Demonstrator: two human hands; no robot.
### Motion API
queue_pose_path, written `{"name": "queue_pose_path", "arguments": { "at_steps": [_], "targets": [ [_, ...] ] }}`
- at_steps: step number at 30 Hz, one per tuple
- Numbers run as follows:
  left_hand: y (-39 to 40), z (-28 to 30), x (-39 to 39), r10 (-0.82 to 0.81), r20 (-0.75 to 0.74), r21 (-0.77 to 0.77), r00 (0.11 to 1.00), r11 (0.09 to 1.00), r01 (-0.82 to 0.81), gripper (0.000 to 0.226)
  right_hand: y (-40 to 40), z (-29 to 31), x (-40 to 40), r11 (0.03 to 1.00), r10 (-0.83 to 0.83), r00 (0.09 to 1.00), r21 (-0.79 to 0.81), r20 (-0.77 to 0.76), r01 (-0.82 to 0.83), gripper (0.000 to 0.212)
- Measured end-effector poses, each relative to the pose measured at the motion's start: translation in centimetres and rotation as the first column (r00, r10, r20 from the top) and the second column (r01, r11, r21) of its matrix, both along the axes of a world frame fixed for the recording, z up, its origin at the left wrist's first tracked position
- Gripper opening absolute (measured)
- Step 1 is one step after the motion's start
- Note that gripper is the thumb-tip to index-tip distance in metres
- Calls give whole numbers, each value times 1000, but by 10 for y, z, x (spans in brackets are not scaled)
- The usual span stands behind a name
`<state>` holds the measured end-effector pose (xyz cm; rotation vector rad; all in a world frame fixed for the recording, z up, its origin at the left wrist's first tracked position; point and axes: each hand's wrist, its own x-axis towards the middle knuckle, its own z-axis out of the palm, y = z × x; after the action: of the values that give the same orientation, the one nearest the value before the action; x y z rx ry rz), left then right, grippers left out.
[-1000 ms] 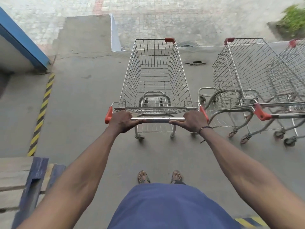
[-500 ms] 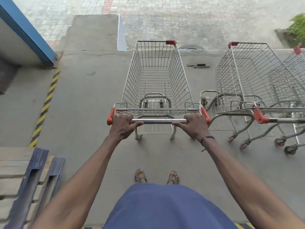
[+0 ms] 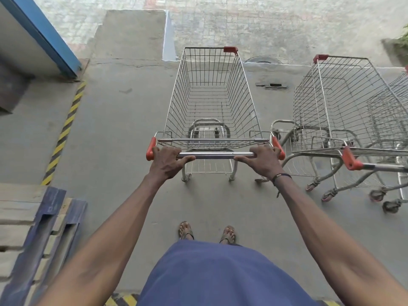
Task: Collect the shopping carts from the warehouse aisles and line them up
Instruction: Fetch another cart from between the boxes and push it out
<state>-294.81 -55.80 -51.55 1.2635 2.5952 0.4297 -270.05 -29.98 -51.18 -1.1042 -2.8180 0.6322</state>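
Note:
An empty wire shopping cart (image 3: pixel 212 102) with red corner caps stands straight ahead of me on the concrete floor. My left hand (image 3: pixel 167 161) grips the left end of its steel handle bar (image 3: pixel 215 154), and my right hand (image 3: pixel 263 160) grips the right end. To the right, a second empty cart (image 3: pixel 340 107) is parked parallel to mine, with a third cart (image 3: pixel 393 111) beside it at the frame edge. My cart's handle sits roughly level with the handle of the second cart.
A yellow-black striped line (image 3: pixel 64 133) runs along the floor on the left. Wooden pallets with blue boards (image 3: pixel 33 235) lie at lower left. A blue-edged wall (image 3: pixel 44 36) stands upper left. The floor's front edge (image 3: pixel 276 64) drops to paving ahead; a drain (image 3: pixel 272 85) lies near it.
The cart has rolled forward a little with both hands on its handle, moving closer to the floor's front edge and alongside the parked carts. My grip is unchanged.

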Motion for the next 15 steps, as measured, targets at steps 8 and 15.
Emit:
{"name": "queue_pose_path", "arguments": {
  "at_steps": [8, 15],
  "targets": [
    [44, 1, -30, 14, 19, -45, 1000, 999, -13, 71, 47, 3, -35, 999, 35, 997, -8, 72, -35, 87],
    [81, 1, -61, -11, 20, -121, 1000, 993, 14, 66, 70, 17, -60, 1000, 16, 992, -17, 125, -14, 74]
  ]
}}
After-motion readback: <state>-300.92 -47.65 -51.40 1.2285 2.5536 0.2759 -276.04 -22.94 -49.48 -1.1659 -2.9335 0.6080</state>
